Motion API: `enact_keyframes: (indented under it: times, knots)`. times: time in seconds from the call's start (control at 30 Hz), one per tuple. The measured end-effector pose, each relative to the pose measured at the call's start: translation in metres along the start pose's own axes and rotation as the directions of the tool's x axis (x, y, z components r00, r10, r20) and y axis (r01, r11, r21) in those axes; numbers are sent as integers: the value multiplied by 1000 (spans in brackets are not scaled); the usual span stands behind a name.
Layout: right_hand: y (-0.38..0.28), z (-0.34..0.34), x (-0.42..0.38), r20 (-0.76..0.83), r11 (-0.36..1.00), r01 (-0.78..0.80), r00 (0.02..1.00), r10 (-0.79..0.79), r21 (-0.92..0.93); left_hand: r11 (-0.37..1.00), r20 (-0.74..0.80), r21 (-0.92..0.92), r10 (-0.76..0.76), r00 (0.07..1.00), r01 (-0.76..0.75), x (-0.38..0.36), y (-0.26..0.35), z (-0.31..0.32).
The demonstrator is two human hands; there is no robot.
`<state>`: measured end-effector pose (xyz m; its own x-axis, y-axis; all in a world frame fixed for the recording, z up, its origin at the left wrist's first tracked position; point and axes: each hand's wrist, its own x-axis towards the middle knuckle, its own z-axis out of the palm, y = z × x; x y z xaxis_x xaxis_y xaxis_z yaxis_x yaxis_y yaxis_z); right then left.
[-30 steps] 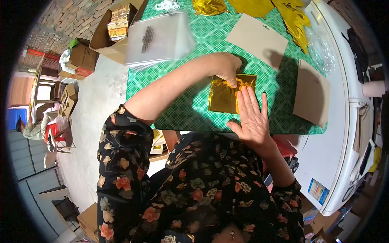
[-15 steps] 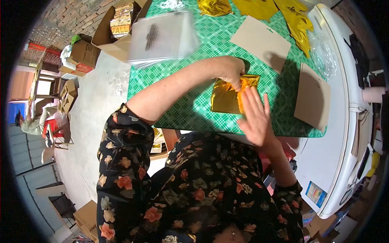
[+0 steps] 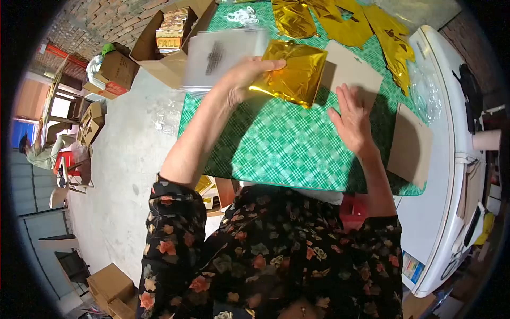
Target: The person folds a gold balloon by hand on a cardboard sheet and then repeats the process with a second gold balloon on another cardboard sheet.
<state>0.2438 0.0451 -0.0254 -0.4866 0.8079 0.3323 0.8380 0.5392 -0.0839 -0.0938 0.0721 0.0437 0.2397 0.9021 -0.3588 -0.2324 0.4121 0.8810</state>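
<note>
My left hand grips the left edge of a folded gold foil piece, thumb on top, the fingers beneath it hidden. The shiny square is lifted above the green checked tablecloth. It overlaps a beige card with a slot near its top edge. Over the lower part of that card is my right hand, open and holding nothing, fingers stretched out and the thumb apart. Just left of the foil, a stack of clear plastic bags lies partly behind my left hand.
Loose gold foil pieces spread along the far side of the table. A second beige card lies at the right edge by crumpled clear plastic. An open cardboard box stands far left; a person sits beyond.
The gold foil has left the near part of the table, raised forward and left in my left hand. My right hand has come off it and moved forward and right.
</note>
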Motion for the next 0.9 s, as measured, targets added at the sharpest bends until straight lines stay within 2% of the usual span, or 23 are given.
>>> enact_keyframes:
  times: [0.03, 0.07, 0.17, 0.27, 0.4, 0.5, 0.53, 0.57, 0.63, 0.67, 0.77, 0.9]
  knots:
    - [-9, -7, -5, 64, 998, -25, 998, 22, 59, 996, -15, -91, 12, 1000, -14, 0, -8, -4]
    - [-21, -14, -17, 31, 999, 51, 998, -51, -19, 987, -55, -158, -11, 998, 2, -1, -15, -6]
    - [-58, -28, -53, 81, 999, 23, 996, -25, 28, 967, -110, -253, -36, 993, 7, -13, -24, 6]
    - [-91, -63, -71, 111, 997, 41, 993, -48, 72, 956, -129, -289, 4, 992, -41, -17, -33, 21]
    - [-97, -68, -78, 34, 976, 48, 998, -57, 213, 945, -143, -324, 8, 990, -54, -13, -41, 35]
    - [-90, -66, -75, 38, 911, -25, 999, 10, 411, 927, -142, -369, 22, 990, -73, -17, -41, 42]
    - [-91, -68, -67, -44, 892, -31, 997, 57, 452, 922, -152, -381, 13, 988, -71, -24, -36, 48]
    - [-91, -68, -59, -4, 789, -132, 986, 168, 600, 917, -162, -394, 3, 987, -68, -29, -33, 54]
    - [-92, -64, -41, 132, 485, -303, 925, 356, 820, 891, -198, -446, -3, 980, -88, -35, -34, 68]
    - [-95, -60, -31, 98, 378, -236, 932, 350, 895, 877, -214, -471, -7, 977, -97, -37, -36, 73]
    - [-104, -56, -10, 264, -59, -259, 912, 314, 964, 907, -180, -412, 17, 983, -91, -37, -43, 69]
    - [-118, -59, 3, 330, -104, -313, 880, 343, 944, 904, -181, -411, 43, 982, -115, -33, -52, 62]
